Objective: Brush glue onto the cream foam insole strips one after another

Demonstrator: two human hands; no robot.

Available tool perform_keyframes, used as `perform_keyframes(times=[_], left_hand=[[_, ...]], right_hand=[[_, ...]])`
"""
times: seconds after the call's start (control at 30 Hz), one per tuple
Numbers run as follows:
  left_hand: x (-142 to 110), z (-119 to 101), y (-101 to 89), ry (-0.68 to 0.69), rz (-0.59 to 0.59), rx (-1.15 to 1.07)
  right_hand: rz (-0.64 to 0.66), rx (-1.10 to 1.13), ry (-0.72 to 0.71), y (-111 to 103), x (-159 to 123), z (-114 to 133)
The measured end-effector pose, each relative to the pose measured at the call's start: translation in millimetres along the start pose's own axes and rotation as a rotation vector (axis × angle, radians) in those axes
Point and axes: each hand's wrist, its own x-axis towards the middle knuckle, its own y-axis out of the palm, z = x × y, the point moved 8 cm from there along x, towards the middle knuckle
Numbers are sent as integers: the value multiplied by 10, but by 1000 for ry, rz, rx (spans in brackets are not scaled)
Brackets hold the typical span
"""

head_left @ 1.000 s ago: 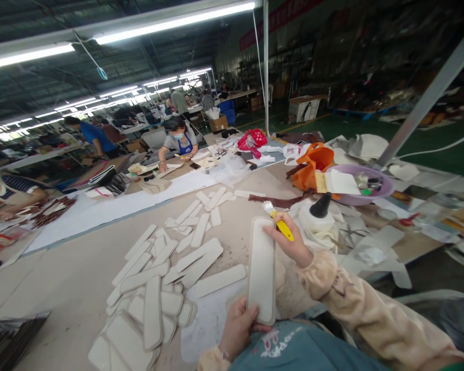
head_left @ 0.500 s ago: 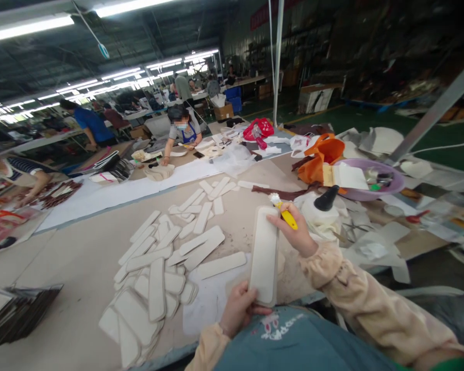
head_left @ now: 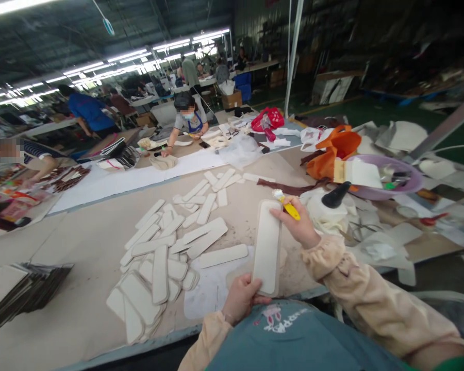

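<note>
A long white panel [head_left: 266, 248] with rounded corners and a paler raised middle is held up over the near table edge. My left hand [head_left: 244, 298] grips its lower end, thumb on the face and fingers behind. At the upper right corner, my right hand [head_left: 297, 220] is closed around a yellow-handled brush [head_left: 291, 208] with white, clumped bristles. The right thumb also touches the panel's face. To the left lies a loose pile of similar white pieces [head_left: 160, 273], and one single piece [head_left: 223, 256] rests on a white sheet [head_left: 204, 293].
A white container with a black nozzle [head_left: 336, 196] stands right of my right hand. Behind it are a purple basin [head_left: 408, 190] and an orange bag [head_left: 328, 164]. Dark-edged stacked sheets [head_left: 34, 293] lie at far left. A co-worker [head_left: 187, 123] works across the table.
The view has shifted slightly, moving the background to the right. Both hands keep hold of the panel and brush, with little other visible difference.
</note>
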Motion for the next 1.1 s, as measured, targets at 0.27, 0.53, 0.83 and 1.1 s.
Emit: perform_keyframes(times=[0.27,0.53,0.83,1.1], left_hand=[[57,39,-81,29,-38,34],[86,60,-92,42,-35,13],[109,-240,-18,195,49,52],[249,-508,-115,223,-114,50]], right_hand=[[15,-52,-17,44,21,0],[-11,-70,10,31,65,-57],[8,-42,-30,167,44,19],[91,-16,8,529,44,-77]])
